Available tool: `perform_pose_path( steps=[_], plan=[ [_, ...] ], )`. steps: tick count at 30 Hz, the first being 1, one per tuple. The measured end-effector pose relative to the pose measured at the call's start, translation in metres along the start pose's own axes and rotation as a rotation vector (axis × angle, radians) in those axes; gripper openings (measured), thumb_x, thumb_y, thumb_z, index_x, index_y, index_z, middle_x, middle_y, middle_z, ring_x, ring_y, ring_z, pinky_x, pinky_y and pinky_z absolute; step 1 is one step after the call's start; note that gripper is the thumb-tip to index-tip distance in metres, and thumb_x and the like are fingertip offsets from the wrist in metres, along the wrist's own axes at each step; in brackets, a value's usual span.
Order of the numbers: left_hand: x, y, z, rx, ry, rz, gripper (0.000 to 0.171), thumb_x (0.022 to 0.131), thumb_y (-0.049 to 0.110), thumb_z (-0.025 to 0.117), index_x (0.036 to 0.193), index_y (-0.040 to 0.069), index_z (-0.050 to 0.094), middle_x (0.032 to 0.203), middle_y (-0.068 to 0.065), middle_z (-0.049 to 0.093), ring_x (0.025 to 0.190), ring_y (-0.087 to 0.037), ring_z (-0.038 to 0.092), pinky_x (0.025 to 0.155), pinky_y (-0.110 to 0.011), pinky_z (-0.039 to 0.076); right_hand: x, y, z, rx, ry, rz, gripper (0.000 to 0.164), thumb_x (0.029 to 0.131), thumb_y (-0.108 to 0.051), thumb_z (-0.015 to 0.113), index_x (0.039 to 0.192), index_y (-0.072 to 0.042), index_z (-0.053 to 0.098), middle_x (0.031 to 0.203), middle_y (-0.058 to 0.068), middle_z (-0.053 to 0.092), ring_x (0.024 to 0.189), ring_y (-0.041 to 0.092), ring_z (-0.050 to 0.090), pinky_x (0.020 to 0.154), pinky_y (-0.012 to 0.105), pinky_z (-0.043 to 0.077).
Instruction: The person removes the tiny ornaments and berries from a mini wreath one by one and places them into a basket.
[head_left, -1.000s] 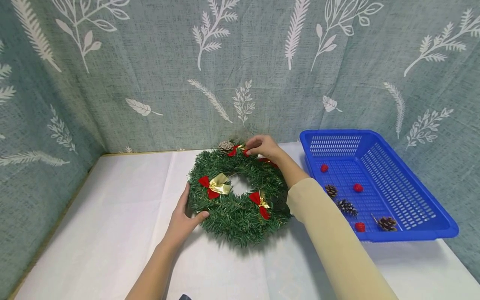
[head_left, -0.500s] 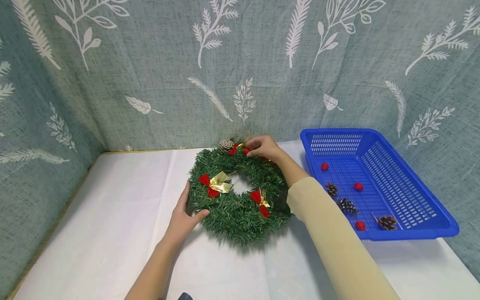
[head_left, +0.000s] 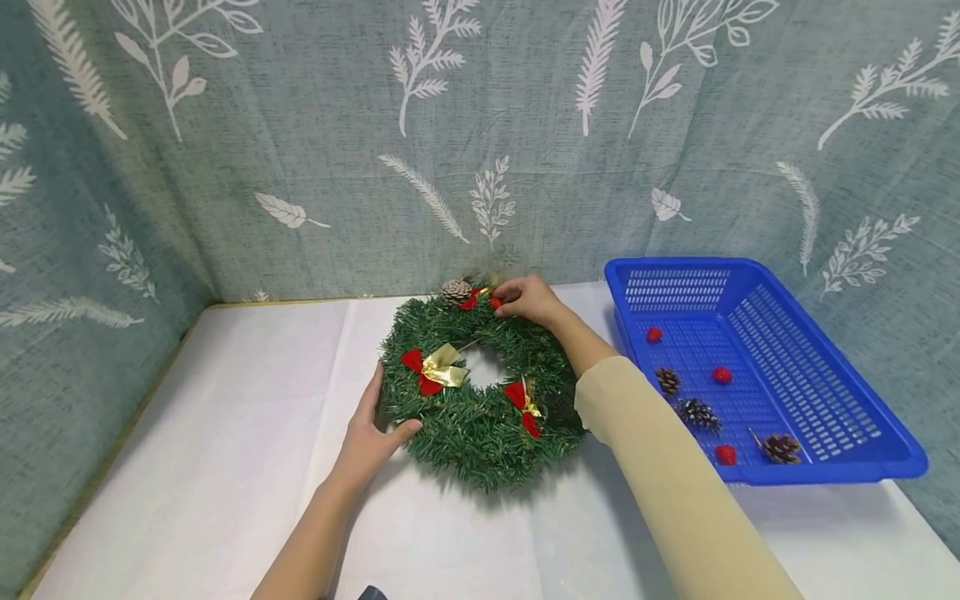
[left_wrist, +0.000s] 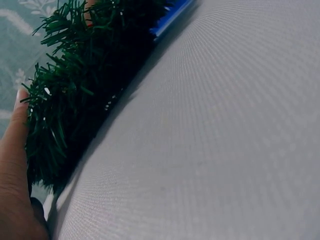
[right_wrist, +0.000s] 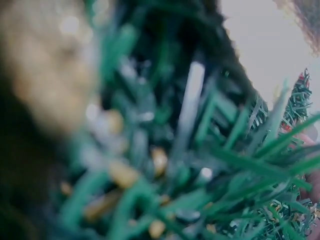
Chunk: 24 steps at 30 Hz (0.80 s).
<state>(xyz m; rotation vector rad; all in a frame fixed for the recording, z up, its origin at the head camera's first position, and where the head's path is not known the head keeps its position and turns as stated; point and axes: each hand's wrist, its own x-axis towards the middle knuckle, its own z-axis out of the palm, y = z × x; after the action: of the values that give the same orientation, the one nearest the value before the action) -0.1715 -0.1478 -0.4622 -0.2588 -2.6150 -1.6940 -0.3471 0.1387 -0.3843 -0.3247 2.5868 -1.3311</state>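
Note:
A green tinsel wreath (head_left: 468, 446) lies on the white-covered table. My left hand (head_left: 369, 440) grips its left side, thumb over the top and fingers along the outer edge; in the left wrist view the wreath (left_wrist: 65, 110) rises beside my thumb (left_wrist: 14, 160). At the far rim, my right hand (head_left: 531, 302) has curled fingers pinching a small red berry ornament (head_left: 496, 303) against the greenery. Left of it are a red bow (head_left: 470, 298) and a pinecone (head_left: 456, 291). Two red-and-gold bows (head_left: 438, 369) sit nearer. Blurred tinsel (right_wrist: 165, 165) fills the right wrist view.
At the right stands a blue plastic basket (head_left: 832, 379) with several pinecones (head_left: 699, 414) and red berries (head_left: 722, 375) inside. A leaf-patterned curtain (head_left: 337, 167) hangs behind and beside the table (head_left: 247, 400). A dark object (head_left: 371, 592) shows at the bottom edge.
The right hand shifts very slightly at the wreath's far rim, the red berry still between its fingers. The left hand keeps its place, and the head view drifts a little.

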Motion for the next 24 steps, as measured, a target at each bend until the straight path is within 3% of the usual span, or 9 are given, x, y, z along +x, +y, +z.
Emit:
perform_pose_path(
  steps=[9,14,24],
  plan=[
    [-0.001,0.004,0.000,0.000,0.003,0.002,0.102,0.082,0.028,0.075,0.153,0.030,0.001,0.160,-0.007,0.005,0.145,-0.033,0.006,0.115,-0.054,0.014,-0.003,-0.003,0.000,-0.055,0.033,-0.029,0.031,0.084,-0.010,0.072,0.114,-0.002,0.066,0.114,0.015,0.066,0.104,0.027,0.062,0.083,0.036,0.052],
    [-0.001,0.002,0.000,0.006,0.004,-0.001,0.102,0.082,0.029,0.074,0.153,0.030,0.001,0.160,-0.007,0.005,0.145,-0.033,0.006,0.115,-0.054,0.015,-0.005,-0.003,0.000,-0.009,0.057,-0.039,0.036,0.085,-0.013,0.071,0.120,-0.005,0.064,0.119,0.014,0.063,0.107,0.027,0.060,0.080,0.037,0.053],
    [0.003,0.002,0.000,-0.006,-0.017,-0.036,0.102,0.083,0.023,0.074,0.154,0.024,0.000,0.159,-0.009,0.002,0.145,-0.034,0.005,0.115,-0.052,0.015,-0.013,-0.004,-0.012,0.073,0.062,-0.044,0.038,0.087,-0.017,0.070,0.123,-0.005,0.062,0.125,0.014,0.059,0.116,0.028,0.055,0.091,0.038,0.050]
  ],
)
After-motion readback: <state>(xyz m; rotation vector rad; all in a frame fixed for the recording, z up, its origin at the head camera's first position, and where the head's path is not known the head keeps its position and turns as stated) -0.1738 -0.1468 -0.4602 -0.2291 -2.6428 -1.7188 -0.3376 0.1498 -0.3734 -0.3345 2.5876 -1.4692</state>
